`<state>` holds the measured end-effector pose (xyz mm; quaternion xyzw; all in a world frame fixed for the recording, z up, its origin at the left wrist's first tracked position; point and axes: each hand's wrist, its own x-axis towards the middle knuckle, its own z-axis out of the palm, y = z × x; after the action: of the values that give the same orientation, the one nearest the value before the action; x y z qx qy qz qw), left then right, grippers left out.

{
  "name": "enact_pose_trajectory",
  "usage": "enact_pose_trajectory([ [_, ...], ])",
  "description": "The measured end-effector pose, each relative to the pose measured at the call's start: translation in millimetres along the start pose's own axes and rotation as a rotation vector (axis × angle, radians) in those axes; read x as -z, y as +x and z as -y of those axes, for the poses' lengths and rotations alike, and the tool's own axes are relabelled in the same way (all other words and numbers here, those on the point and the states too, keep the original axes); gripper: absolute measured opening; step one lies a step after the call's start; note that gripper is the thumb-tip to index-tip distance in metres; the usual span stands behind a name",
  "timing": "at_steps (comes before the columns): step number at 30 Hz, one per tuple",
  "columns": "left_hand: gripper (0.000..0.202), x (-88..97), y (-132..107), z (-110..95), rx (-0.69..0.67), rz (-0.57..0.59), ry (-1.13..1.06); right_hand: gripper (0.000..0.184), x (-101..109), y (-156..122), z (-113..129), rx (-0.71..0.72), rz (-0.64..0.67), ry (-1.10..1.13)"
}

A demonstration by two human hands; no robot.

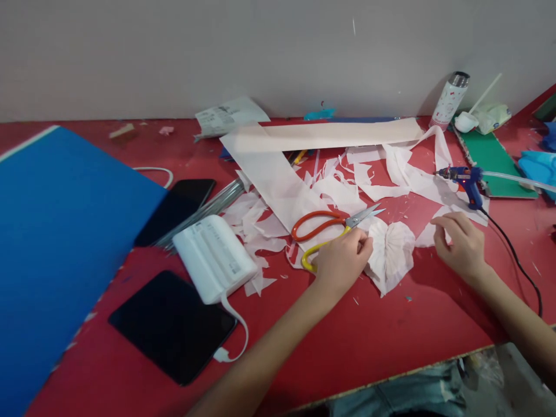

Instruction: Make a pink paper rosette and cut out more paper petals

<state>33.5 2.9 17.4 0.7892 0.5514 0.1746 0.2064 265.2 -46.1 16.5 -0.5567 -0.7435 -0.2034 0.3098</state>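
My left hand (343, 259) lies on the red table (369, 341) with its fingers closed, pinching the left edge of a pleated white paper flower (393, 252). Scissors with one orange and one yellow handle (324, 229) lie just behind that hand, touching it, blades pointing right. My right hand (461, 244) rests to the right of the flower, fingers curled down onto a white paper scrap (428, 234). A blue hot glue gun (464, 180) stands behind my right hand with a small red light on.
Long white paper strips (321, 136) and several scraps cover the table's middle. A white power bank (215, 258), two dark phones (171, 324) and thin metal wires (204, 211) lie left. A blue sheet (56, 231) covers the far left. A bottle (449, 101) and green board (493, 156) stand at back right.
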Motion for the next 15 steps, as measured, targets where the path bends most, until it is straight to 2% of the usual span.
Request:
enact_pose_trajectory([
  [3, 0.022, 0.1, 0, 0, 0.006, 0.018, 0.006, 0.016, 5, -1, -12, -0.123, 0.024, -0.092],
  [7, 0.021, 1.0, 0, -1, 0.048, 0.059, 0.034, 0.012, 11, -5, -30, -0.351, 0.146, -0.279],
  [11, 0.02, 1.2, 0, -2, 0.075, 0.087, 0.049, 0.019, 20, -9, -50, -0.591, 0.31, -0.386],
  [15, 0.021, 0.1, 0, -2, 0.06, 0.084, 0.063, 0.035, 25, -11, -72, -0.672, 0.377, -0.365],
])
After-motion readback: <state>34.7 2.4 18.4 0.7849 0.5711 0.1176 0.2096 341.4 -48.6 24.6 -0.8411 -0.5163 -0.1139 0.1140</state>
